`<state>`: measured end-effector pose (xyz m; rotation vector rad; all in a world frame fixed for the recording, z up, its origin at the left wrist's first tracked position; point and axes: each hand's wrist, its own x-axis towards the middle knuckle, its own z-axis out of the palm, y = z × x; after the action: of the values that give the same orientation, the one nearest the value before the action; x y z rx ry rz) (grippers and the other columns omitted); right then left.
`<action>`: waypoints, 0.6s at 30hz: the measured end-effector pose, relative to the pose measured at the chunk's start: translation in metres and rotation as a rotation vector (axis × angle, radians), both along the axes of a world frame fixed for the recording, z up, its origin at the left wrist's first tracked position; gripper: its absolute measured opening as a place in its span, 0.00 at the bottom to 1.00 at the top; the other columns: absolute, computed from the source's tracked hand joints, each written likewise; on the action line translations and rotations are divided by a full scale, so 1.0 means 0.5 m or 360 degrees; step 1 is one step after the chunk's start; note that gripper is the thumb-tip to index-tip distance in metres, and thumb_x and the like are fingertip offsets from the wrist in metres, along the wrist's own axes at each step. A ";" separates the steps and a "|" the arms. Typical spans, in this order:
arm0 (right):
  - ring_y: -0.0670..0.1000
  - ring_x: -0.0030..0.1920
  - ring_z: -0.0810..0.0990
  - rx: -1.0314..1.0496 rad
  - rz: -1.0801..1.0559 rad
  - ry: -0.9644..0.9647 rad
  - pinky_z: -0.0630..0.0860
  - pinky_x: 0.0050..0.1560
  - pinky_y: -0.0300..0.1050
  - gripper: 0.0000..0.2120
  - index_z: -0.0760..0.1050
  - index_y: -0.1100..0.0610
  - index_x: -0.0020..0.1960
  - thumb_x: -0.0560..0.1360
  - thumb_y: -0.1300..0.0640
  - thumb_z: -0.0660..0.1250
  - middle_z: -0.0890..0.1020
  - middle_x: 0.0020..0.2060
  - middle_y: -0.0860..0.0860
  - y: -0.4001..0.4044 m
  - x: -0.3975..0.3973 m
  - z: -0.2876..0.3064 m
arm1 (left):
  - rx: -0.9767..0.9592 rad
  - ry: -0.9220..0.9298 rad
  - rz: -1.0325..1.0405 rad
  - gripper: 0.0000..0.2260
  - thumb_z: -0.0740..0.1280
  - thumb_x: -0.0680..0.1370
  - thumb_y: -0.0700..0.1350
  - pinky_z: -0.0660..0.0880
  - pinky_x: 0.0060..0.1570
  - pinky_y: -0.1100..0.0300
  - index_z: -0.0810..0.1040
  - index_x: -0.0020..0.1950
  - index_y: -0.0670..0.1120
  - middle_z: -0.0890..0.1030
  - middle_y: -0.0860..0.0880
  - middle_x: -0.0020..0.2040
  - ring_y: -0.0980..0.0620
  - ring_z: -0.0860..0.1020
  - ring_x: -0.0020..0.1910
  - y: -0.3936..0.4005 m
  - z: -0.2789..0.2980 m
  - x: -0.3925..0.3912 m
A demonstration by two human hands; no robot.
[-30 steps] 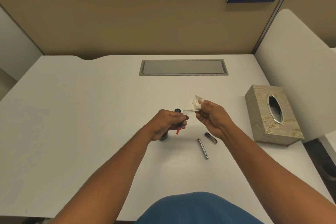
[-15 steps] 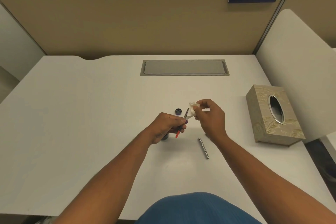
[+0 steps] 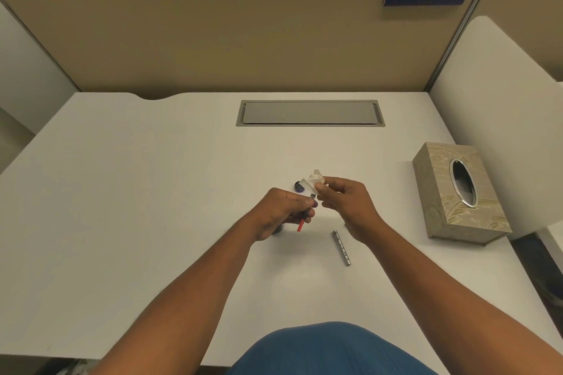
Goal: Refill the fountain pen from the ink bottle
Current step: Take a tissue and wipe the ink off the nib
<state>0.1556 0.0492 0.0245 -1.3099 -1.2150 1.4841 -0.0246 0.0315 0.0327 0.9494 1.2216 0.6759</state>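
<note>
Wiping the inked pen section over the middle of the desk

A white desk (image 3: 152, 222) in a partitioned cubicle numbered 212 carries a tissue box (image 3: 457, 192) near its right edge. Above the middle, the left hand (image 3: 281, 213) grips the red-ended pen section (image 3: 301, 224), likely to steady it, while the right hand (image 3: 344, 202) pinches a tissue (image 3: 313, 181) against its tip. The ink bottle (image 3: 277, 231) peeks from under the left hand; its cap (image 3: 299, 186) and the metal barrel (image 3: 342, 247) lie aside.
</note>
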 end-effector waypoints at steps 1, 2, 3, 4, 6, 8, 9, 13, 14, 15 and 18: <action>0.50 0.43 0.81 -0.0016 -0.0007 0.0014 0.78 0.47 0.44 0.08 0.84 0.58 0.53 0.77 0.57 0.70 0.85 0.44 0.55 0.000 -0.002 0.001 | 0.0007 0.0003 -0.0005 0.09 0.69 0.79 0.41 0.81 0.46 0.59 0.83 0.54 0.36 0.84 0.43 0.43 0.48 0.83 0.39 0.000 0.001 0.001; 0.50 0.43 0.81 -0.0034 -0.0017 0.0038 0.77 0.46 0.43 0.08 0.84 0.58 0.53 0.77 0.58 0.70 0.85 0.44 0.55 0.000 -0.003 0.002 | 0.0014 0.0006 -0.0007 0.08 0.69 0.80 0.40 0.81 0.46 0.59 0.83 0.53 0.36 0.84 0.43 0.43 0.48 0.83 0.39 0.000 0.003 0.001; 0.50 0.43 0.81 -0.0058 -0.0028 0.0071 0.77 0.46 0.43 0.07 0.84 0.59 0.52 0.77 0.58 0.71 0.85 0.43 0.54 0.001 -0.004 0.005 | 0.0022 0.0009 -0.0008 0.08 0.69 0.79 0.40 0.81 0.46 0.59 0.83 0.53 0.37 0.84 0.43 0.44 0.49 0.83 0.39 0.000 0.004 0.000; 0.50 0.42 0.81 -0.0085 -0.0039 0.0105 0.77 0.46 0.43 0.07 0.84 0.59 0.52 0.77 0.58 0.71 0.86 0.42 0.54 0.002 -0.005 0.008 | 0.0030 0.0012 -0.0008 0.07 0.69 0.79 0.40 0.80 0.45 0.60 0.83 0.53 0.37 0.84 0.42 0.44 0.49 0.83 0.39 0.000 0.005 -0.001; 0.50 0.42 0.81 -0.0124 -0.0064 0.0159 0.77 0.46 0.43 0.06 0.85 0.59 0.50 0.76 0.59 0.71 0.86 0.41 0.52 0.003 -0.008 0.011 | 0.0044 0.0018 -0.0002 0.08 0.70 0.79 0.40 0.80 0.44 0.61 0.83 0.53 0.37 0.84 0.41 0.46 0.50 0.83 0.39 0.000 0.006 -0.004; 0.50 0.41 0.81 -0.0137 -0.0106 0.0187 0.77 0.46 0.43 0.05 0.85 0.59 0.48 0.75 0.59 0.72 0.86 0.40 0.52 0.004 -0.011 0.013 | 0.0063 0.0027 0.0009 0.09 0.70 0.79 0.40 0.80 0.43 0.61 0.83 0.54 0.36 0.84 0.40 0.47 0.49 0.82 0.39 0.001 0.007 -0.003; 0.50 0.41 0.81 -0.0139 -0.0129 0.0194 0.77 0.46 0.43 0.04 0.85 0.59 0.47 0.75 0.59 0.73 0.86 0.39 0.52 0.005 -0.012 0.014 | 0.0077 0.0037 0.0015 0.09 0.70 0.79 0.40 0.80 0.43 0.62 0.83 0.55 0.35 0.84 0.40 0.47 0.49 0.82 0.39 0.001 0.007 -0.003; 0.50 0.38 0.81 -0.0136 -0.0215 0.0172 0.78 0.43 0.42 0.03 0.84 0.59 0.43 0.74 0.60 0.74 0.86 0.38 0.53 0.010 -0.016 0.016 | 0.0158 0.0145 0.0038 0.10 0.72 0.77 0.40 0.79 0.41 0.63 0.84 0.54 0.35 0.84 0.42 0.44 0.50 0.81 0.37 0.005 0.007 -0.005; 0.50 0.37 0.81 -0.0138 -0.0232 0.0169 0.78 0.42 0.42 0.03 0.84 0.59 0.42 0.74 0.60 0.74 0.85 0.37 0.53 0.011 -0.015 0.015 | 0.0181 0.0188 0.0043 0.09 0.73 0.77 0.41 0.79 0.41 0.64 0.85 0.53 0.36 0.85 0.43 0.44 0.51 0.81 0.37 0.007 0.006 -0.005; 0.51 0.37 0.81 -0.0142 -0.0245 0.0168 0.77 0.41 0.42 0.03 0.84 0.59 0.41 0.74 0.60 0.74 0.85 0.37 0.54 0.012 -0.015 0.014 | 0.0202 0.0224 0.0052 0.09 0.73 0.77 0.42 0.79 0.41 0.64 0.85 0.53 0.37 0.85 0.43 0.44 0.52 0.81 0.37 0.008 0.004 -0.005; 0.52 0.38 0.81 -0.0165 -0.0278 0.0181 0.77 0.40 0.41 0.04 0.83 0.59 0.41 0.74 0.60 0.74 0.84 0.38 0.55 0.012 -0.016 0.011 | 0.0243 0.0296 0.0079 0.08 0.74 0.76 0.43 0.79 0.43 0.63 0.86 0.51 0.39 0.86 0.43 0.44 0.52 0.81 0.37 0.010 -0.002 -0.004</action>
<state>0.1478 0.0552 0.0300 -1.3446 -0.9376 1.4898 -0.0265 0.0367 0.0318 1.1316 1.3756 0.7408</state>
